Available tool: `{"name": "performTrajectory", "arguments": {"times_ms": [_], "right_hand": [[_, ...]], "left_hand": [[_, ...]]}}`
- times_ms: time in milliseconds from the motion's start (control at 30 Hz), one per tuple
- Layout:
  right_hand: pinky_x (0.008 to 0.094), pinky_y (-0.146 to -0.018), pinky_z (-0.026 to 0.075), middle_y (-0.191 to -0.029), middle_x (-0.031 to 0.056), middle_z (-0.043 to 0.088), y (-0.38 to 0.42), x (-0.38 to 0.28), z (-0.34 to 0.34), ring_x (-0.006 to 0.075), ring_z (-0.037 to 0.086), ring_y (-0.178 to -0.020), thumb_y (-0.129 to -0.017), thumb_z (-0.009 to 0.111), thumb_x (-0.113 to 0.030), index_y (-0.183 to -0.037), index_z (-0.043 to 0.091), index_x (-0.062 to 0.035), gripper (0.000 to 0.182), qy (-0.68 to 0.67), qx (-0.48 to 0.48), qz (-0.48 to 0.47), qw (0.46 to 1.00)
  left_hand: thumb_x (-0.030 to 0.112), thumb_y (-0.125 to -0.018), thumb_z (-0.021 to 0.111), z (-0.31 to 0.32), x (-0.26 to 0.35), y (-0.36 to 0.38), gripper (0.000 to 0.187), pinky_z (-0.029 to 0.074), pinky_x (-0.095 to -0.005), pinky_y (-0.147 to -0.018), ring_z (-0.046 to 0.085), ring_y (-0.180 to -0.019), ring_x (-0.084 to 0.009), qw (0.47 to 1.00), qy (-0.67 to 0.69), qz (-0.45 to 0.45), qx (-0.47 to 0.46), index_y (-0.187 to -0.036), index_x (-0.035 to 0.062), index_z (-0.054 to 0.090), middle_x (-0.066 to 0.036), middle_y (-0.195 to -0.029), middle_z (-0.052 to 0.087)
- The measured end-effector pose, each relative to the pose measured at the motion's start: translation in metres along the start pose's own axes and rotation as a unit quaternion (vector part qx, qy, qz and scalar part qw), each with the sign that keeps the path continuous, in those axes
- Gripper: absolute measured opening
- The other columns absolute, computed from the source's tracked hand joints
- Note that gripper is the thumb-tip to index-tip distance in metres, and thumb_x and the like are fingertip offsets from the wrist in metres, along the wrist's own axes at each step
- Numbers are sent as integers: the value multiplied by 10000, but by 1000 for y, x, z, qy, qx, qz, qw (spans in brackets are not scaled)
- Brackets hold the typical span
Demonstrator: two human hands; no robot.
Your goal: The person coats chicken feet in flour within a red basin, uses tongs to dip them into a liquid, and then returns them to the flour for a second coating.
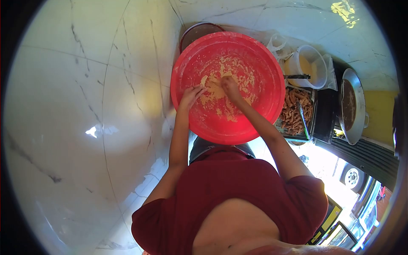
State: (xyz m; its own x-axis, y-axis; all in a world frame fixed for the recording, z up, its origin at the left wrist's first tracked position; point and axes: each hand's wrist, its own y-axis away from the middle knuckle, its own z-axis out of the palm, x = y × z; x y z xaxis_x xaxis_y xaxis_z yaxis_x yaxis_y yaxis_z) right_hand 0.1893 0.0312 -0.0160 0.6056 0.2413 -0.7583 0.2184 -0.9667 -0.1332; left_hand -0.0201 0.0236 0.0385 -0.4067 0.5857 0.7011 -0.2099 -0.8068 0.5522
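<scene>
A wide red basin [199, 123] stands in front of me, its inside dusted with flour. Crumbly yellowish flour mixture [219, 91] lies across its middle. Inside the basin's left side, my left hand [193, 95] has its fingers stretched out, with the tips by the edge of the mixture. My right hand [230, 88] is closed and sits right over the mixture near the basin's centre. Whatever is in its fingers, if anything, is hidden.
To the right, a tray holds brown fried pieces [293, 112] and tongs [303, 121]. Behind it stand a white plastic bucket [321, 72] and a plastic bag [277, 44]. A large metal pan [359, 106] of dark oil is farther right. Marbled tile wall [85, 106] borders the left.
</scene>
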Motion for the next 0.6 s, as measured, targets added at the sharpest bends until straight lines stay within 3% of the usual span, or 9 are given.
{"name": "performTrajectory", "arguments": {"times_ms": [67, 100, 200, 267, 400, 467, 567, 600], "right_hand": [[367, -776, 481, -1012, 166, 563, -11, -10, -7, 301, 565, -879, -821, 575, -90, -1008, 603, 24, 221, -22, 43, 75, 996], [369, -778, 479, -1008, 163, 565, -15, -7, -3, 297, 567, -881, -816, 574, -81, -1005, 605, 24, 218, -8, 21, 43, 999], [374, -782, 472, -993, 159, 571, -17, 9, 20, 295, 569, -883, -801, 572, -52, -989, 612, 26, 207, 29, -17, -32, 999], [377, -783, 467, -979, 163, 574, -12, 18, 34, 305, 568, -879, -789, 574, -31, -970, 618, 29, 197, 47, -4, -49, 998], [376, -766, 465, -937, 163, 584, -12, 24, 34, 305, 570, -854, -768, 587, -17, -936, 632, 32, 180, 32, -3, -76, 997], [378, -746, 468, -914, 163, 586, -17, 25, 33, 302, 571, -835, -761, 600, -21, -925, 637, 34, 177, 34, 1, -64, 997], [384, -718, 470, -876, 165, 585, -27, 10, 28, 298, 573, -812, -759, 605, -31, -908, 646, 27, 166, -39, 9, 97, 994], [374, -713, 471, -873, 155, 587, -29, 5, 30, 289, 574, -814, -760, 602, -22, -917, 647, 27, 170, -43, 27, 72, 996]], "left_hand": [[67, -896, 512, 1, -4, 1, 275, 433, -272, -974, 550, -1068, -273, 999, 44, -6, 4, -1069, -145, 479, -171, -1106, 514], [65, -896, 513, 1, -6, -2, 279, 428, -273, -983, 544, -1077, -276, 998, 66, -8, 5, -1072, -148, 473, -175, -1122, 504], [156, -840, 625, -8, -27, -19, 297, 504, -256, -842, 604, -969, -224, 999, 15, 42, -3, -986, -96, 568, -133, -967, 605], [210, -785, 678, -26, -46, -46, 304, 510, -295, -787, 626, -909, -230, 966, -259, 6, 27, -924, -53, 617, -141, -900, 634], [175, -754, 675, -25, -48, -49, 200, 488, -309, -604, 644, -678, -194, 773, -627, -13, 99, -830, -11, 668, -106, -660, 632], [169, -736, 672, -32, -53, -46, 211, 494, -316, -620, 645, -688, -207, 753, -647, 22, 119, -849, -9, 668, -150, -696, 638], [126, -751, 622, -42, -48, -37, 207, 497, -331, -648, 647, -710, -245, 760, -623, 127, 138, -908, -3, 661, -187, -771, 649], [106, -763, 597, -45, -48, -32, 209, 497, -337, -658, 648, -719, -261, 767, -604, 166, 142, -933, -1, 657, -194, -800, 652]]}}
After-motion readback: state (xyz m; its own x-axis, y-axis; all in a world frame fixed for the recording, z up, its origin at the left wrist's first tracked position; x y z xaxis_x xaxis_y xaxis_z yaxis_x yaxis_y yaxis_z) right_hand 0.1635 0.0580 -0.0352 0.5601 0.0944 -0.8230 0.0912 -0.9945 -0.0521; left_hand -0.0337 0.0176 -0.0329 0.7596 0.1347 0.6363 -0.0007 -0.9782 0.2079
